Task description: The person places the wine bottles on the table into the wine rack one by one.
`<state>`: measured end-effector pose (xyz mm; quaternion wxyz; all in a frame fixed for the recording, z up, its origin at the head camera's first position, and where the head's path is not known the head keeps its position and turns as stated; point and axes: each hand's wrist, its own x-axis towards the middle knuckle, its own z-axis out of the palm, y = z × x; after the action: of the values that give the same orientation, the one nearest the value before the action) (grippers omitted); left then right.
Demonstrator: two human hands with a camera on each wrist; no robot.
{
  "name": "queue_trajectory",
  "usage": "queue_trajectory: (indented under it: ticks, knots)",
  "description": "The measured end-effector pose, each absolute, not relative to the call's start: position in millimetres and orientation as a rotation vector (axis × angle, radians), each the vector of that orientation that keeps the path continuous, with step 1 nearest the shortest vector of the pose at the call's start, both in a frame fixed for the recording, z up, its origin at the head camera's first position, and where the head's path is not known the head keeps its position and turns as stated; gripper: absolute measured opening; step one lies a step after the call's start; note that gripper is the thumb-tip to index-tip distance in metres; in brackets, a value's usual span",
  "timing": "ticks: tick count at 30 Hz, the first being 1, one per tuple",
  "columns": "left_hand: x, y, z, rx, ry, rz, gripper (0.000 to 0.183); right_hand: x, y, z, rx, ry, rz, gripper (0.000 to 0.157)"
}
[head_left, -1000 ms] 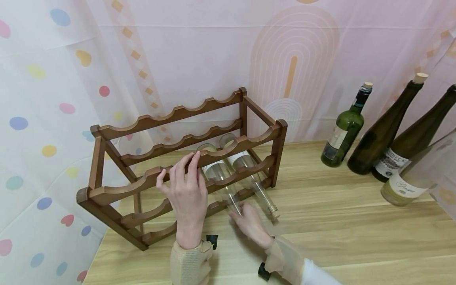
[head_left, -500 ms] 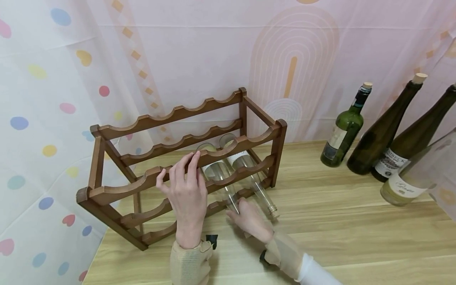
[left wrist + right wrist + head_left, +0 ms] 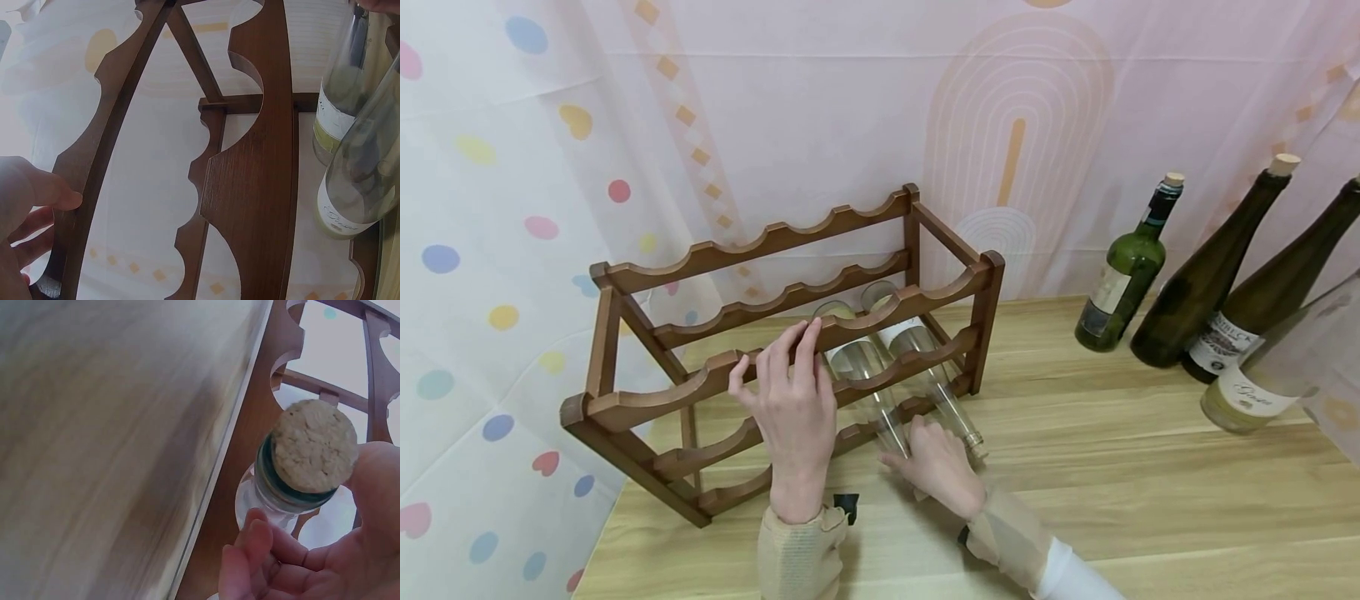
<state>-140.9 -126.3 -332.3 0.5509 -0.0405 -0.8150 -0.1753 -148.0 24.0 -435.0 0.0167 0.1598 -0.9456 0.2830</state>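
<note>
A brown wooden wine rack (image 3: 715, 379) stands on the table. My left hand (image 3: 793, 408) grips its upper front rail, fingers over the top; the left wrist view shows the thumb and fingers (image 3: 37, 240) on opposite sides of a rail. Two clear glass bottles lie side by side in the bottom row, necks toward me. My right hand (image 3: 942, 467) is at the neck of the left clear bottle (image 3: 863, 367), thumb and curled fingers around it. Its cork (image 3: 315, 445) faces the right wrist camera. The other clear bottle (image 3: 934, 367) lies just right of it.
Upright on the right of the table (image 3: 1075, 517) stand a green bottle (image 3: 1131, 262), two dark bottles (image 3: 1180, 312) and a clear bottle with a white label (image 3: 1255, 392). A patterned cloth (image 3: 820, 108) hangs behind the rack.
My right hand has shifted slightly right at the left clear bottle's neck, and its forearm has moved a little right. The left hand, the rack and the bottles look unmoved.
</note>
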Motion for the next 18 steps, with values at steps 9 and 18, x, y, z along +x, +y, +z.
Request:
queue_trajectory:
  ticks: [9,18]
  knots:
    - [-141.8,-125.5,-332.5,-0.100,-1.927,-0.415,0.033,-148.5,24.5,-436.8,0.497,-2.892,0.859,0.041]
    - [-141.4,-125.4,-332.8,-0.097,-1.933,-0.417,0.034,-148.3,24.8,-435.9,0.501,-2.880,0.855,0.039]
